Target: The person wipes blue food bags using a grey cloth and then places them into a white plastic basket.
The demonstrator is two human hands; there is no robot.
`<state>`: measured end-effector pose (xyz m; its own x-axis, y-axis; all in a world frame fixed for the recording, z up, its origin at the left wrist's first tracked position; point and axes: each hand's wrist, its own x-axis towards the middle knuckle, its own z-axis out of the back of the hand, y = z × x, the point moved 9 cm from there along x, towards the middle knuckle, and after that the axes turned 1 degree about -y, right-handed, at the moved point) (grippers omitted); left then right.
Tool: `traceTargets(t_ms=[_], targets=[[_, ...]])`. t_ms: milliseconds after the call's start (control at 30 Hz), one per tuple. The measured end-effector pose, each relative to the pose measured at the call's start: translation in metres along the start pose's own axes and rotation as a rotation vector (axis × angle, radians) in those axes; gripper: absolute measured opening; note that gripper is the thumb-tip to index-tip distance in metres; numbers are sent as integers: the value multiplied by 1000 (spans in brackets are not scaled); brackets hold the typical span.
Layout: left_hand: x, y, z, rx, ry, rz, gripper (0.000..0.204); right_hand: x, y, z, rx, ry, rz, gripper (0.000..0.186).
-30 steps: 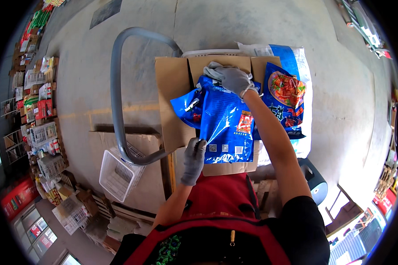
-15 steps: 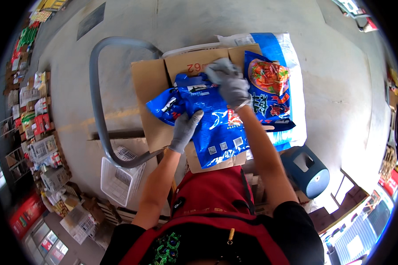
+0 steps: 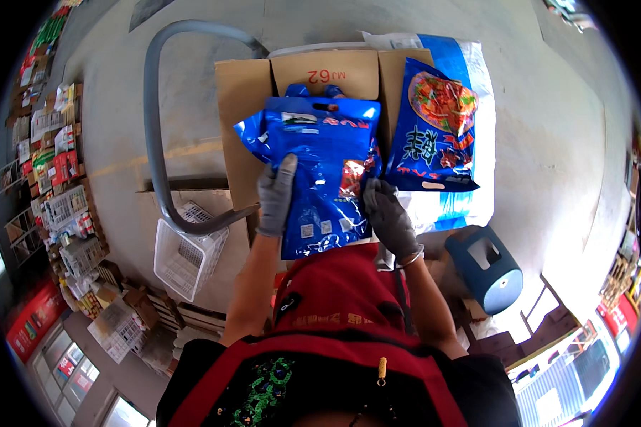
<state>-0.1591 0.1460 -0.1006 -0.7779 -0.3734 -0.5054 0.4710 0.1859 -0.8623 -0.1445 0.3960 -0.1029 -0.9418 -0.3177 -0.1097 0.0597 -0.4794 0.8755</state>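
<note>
A shiny blue food bag (image 3: 327, 153) stands tilted toward me over an open cardboard box (image 3: 243, 107), its back with printed codes facing me. My left hand (image 3: 276, 193), in a grey glove, is closed on its left edge, thumb on the front. At the lower right edge is my gloved right hand (image 3: 393, 219), closed, its fingers against the bag. A pale grey cloth (image 3: 385, 259) shows below that hand, mostly hidden by it. More blue packaging (image 3: 251, 139) shows behind the held bag, inside the box.
Another blue bag (image 3: 438, 128) with a food picture lies on a white-and-blue sack (image 3: 483, 107) to the right. A grey tubular handle (image 3: 153, 128) curves along the left. Below it stands a white plastic basket (image 3: 174, 262). A blue stool (image 3: 488, 274) is at the right.
My right hand has come down with the cloth from the bag's top to its lower right edge. The bag now stands straighter, and my left hand has shifted up its left side.
</note>
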Motion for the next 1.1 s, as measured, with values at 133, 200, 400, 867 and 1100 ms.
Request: traceTargets(t_ms=[133, 200, 400, 867, 1100], targets=[[9, -2, 21, 37, 108, 52, 38, 13, 11, 39, -8, -104, -22, 40], [10, -1, 21, 42, 123, 69, 39, 45, 27, 61, 95, -270, -105, 44], [17, 0, 20, 26, 72, -2, 37, 99, -4, 2, -311, -102, -273, 45], [27, 0, 23, 62, 172, 100, 44, -38, 8, -36, -581, 459, 234, 35], [-4, 0, 19, 83, 483, 16, 43, 36, 127, 19, -103, -195, 153, 48]])
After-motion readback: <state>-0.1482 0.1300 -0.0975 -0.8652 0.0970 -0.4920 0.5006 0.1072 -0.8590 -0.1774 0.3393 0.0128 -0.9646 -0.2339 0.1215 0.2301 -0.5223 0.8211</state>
